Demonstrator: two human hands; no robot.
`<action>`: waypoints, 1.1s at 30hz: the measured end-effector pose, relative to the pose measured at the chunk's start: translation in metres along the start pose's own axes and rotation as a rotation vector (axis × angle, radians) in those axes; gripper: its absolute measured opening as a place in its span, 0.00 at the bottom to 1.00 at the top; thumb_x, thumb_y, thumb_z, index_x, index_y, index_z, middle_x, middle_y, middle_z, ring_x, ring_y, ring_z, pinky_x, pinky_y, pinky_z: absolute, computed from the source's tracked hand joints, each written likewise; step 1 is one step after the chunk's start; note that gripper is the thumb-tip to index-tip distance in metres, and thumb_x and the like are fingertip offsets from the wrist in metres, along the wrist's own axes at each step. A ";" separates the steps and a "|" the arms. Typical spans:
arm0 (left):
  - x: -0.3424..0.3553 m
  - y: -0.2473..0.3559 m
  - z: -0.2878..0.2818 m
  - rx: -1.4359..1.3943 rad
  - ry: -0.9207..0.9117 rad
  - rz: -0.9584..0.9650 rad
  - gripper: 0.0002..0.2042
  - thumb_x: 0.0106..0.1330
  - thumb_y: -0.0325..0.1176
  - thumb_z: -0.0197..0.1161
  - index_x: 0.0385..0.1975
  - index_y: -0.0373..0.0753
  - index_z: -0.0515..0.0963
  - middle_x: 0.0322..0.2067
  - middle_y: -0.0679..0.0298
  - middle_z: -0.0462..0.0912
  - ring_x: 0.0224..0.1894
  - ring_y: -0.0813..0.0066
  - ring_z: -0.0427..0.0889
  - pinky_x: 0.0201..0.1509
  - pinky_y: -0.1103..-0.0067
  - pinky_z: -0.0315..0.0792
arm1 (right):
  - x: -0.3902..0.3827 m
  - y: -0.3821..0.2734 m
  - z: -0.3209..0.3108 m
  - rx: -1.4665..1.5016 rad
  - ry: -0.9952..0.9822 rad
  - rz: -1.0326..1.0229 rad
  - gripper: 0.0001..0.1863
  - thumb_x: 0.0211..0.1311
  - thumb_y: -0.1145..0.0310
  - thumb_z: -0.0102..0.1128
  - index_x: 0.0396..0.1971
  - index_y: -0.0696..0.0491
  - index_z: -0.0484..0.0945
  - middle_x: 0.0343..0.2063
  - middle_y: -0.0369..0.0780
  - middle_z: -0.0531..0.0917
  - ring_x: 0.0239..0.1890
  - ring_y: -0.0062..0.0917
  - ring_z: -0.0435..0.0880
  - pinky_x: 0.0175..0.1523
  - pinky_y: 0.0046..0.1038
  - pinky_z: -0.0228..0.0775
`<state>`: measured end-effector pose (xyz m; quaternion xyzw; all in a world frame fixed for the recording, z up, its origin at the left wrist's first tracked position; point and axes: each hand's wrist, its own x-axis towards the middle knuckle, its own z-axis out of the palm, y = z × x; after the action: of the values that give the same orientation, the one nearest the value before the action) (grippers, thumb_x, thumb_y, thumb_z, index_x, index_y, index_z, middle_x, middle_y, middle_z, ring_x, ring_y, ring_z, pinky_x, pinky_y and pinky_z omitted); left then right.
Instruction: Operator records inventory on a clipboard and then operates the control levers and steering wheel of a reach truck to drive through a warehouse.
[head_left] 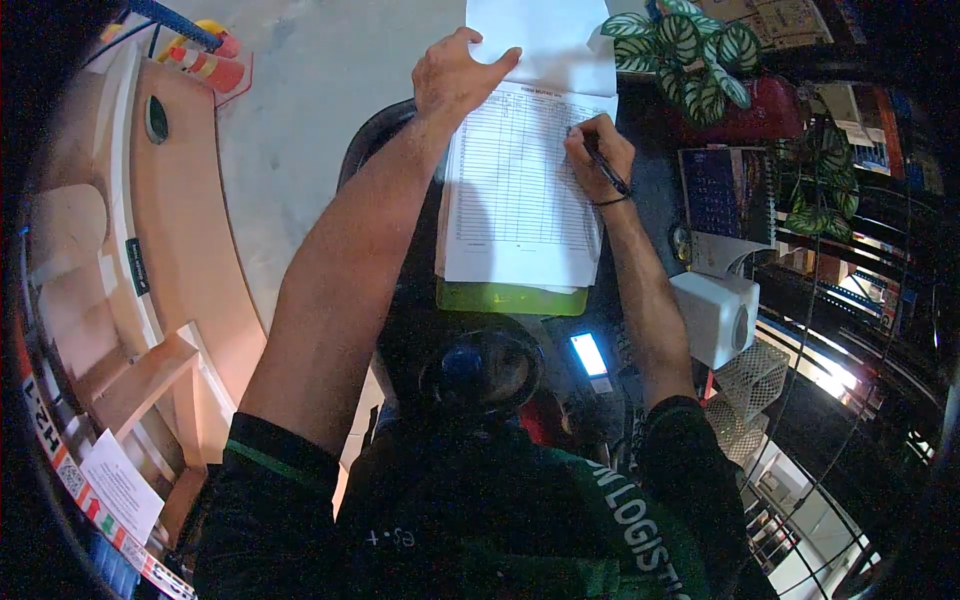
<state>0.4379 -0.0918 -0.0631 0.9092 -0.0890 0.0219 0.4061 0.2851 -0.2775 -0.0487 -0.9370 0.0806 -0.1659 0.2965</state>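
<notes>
A stack of ruled paper forms (520, 200) lies on a yellow-green clipboard (510, 298) on a dark surface in front of me. My left hand (462, 75) rests at the top of the stack, thumb and fingers spread, beside a blank white sheet (545, 40) folded up past the top edge. Closed around a dark pen (606, 165), my right hand (602, 158) sits on the right side of the form, near its upper rows. The pen's tip is hard to make out. A dark band circles my right wrist.
Right of the forms stand a leafy striped plant (690, 50), a desk calendar (727, 195), a white box-shaped thing (716, 318) and wire mesh (750, 385). A lit screen (588, 354) glows below the clipboard. A curved wooden counter (180, 200) runs along the left.
</notes>
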 end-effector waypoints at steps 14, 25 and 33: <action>0.010 0.004 -0.005 0.019 0.041 0.028 0.35 0.53 0.66 0.67 0.52 0.44 0.79 0.44 0.53 0.85 0.48 0.56 0.84 0.54 0.63 0.77 | 0.012 -0.004 -0.004 0.042 0.000 -0.054 0.14 0.58 0.60 0.65 0.30 0.57 0.76 0.23 0.45 0.83 0.27 0.32 0.86 0.35 0.31 0.77; 0.003 0.009 -0.009 -0.019 -0.079 -0.054 0.32 0.54 0.61 0.68 0.52 0.42 0.79 0.47 0.53 0.84 0.51 0.55 0.83 0.58 0.64 0.74 | -0.008 0.020 -0.017 0.003 0.152 0.061 0.14 0.59 0.59 0.63 0.29 0.56 0.75 0.23 0.47 0.83 0.28 0.40 0.85 0.36 0.36 0.77; 0.012 0.024 -0.012 -0.054 -0.066 -0.057 0.34 0.54 0.58 0.69 0.57 0.44 0.75 0.48 0.53 0.84 0.53 0.56 0.82 0.59 0.65 0.74 | 0.004 0.014 -0.030 0.155 0.147 0.108 0.13 0.60 0.62 0.62 0.27 0.56 0.74 0.20 0.41 0.80 0.23 0.23 0.79 0.32 0.32 0.74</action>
<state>0.4455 -0.0999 -0.0359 0.9002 -0.0772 -0.0222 0.4279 0.2770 -0.3055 -0.0334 -0.8909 0.1396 -0.2238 0.3698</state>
